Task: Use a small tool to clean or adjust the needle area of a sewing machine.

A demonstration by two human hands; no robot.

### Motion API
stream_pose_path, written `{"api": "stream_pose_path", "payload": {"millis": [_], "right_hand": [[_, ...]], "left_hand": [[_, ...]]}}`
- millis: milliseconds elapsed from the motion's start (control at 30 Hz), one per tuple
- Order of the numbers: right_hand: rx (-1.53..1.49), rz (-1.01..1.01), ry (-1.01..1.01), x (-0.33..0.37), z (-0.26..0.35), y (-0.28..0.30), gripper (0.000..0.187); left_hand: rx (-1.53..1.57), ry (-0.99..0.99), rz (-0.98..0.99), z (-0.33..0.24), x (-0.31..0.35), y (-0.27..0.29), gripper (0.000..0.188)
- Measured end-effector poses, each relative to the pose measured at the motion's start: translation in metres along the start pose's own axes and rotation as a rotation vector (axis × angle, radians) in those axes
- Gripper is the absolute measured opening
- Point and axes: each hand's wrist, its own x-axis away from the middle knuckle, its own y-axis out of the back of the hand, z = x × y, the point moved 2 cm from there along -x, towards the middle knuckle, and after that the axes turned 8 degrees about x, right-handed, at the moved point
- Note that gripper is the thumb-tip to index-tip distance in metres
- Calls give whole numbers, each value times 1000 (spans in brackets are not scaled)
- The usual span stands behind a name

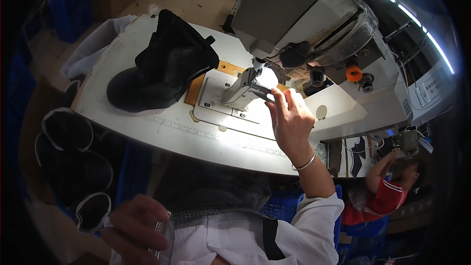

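Observation:
My right hand (293, 122), a silver bangle on its wrist, reaches over the table to the sewing machine's post (241, 91). Thumb and fingertips pinch a small, thin dark piece (265, 93) beside the post, under the lit needle area; its kind is unclear. Low at the left, close to my body, my left hand (137, 228) is closed, its fingers curled against something clear with a shiny edge (164, 233) that I cannot make out. A black boot (164, 68) lies on the white table (117, 118), left of the post.
The sewing machine's head (289, 14) overhangs the table from the back right. Black shoe parts (73, 172) with pale edges hang at the left. A blue crate (71, 12) and cardboard boxes stand far left. A person in a red shirt (378, 198) works at the right.

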Motion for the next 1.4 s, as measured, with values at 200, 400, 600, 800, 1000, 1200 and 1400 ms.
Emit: {"api": "stream_pose_path", "payload": {"millis": [200,400,600,800,1000,1200,1400], "right_hand": [[12,-62,-31,-4,-2,-1,30],[-22,13,-96,-4,6,1,24],[-29,4,-141,0,21,2,18],[20,-31,-182,5,28,-4,14],[35,-41,-196,7,32,-3,13],[60,-38,-203,6,35,-7,13],[52,-76,-225,7,36,-13,14]], "left_hand": [[71,-70,-147,5,-4,-8,24],[40,-181,-128,9,-8,-6,22],[-32,-165,-197,7,0,-3,25],[-20,-156,-216,7,4,-3,25],[19,-139,-180,8,0,0,19],[123,-51,-109,5,-2,5,16],[26,-176,-186,9,-1,1,18]]}}
